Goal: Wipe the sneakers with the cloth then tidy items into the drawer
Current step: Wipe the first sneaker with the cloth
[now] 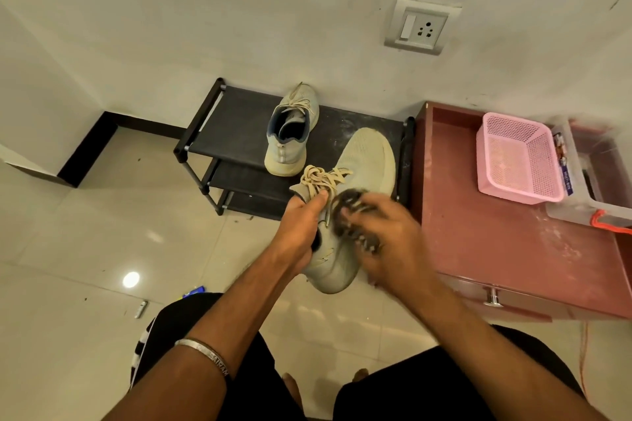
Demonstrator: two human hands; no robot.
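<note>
I hold a pale grey-green sneaker in the air in front of me, toe pointing away. My left hand is pushed into its opening and grips it by the collar, thumb near the laces. My right hand grips a dark patterned cloth against the shoe's right side; that hand is blurred. The second sneaker stands on the top shelf of a black shoe rack. A red-brown cabinet to the right has a shut drawer with a metal handle.
A pink mesh basket and a clear plastic box with small items sit on the cabinet top. A wall socket is above. Small bits lie on the tiled floor at the left. My knees fill the bottom edge.
</note>
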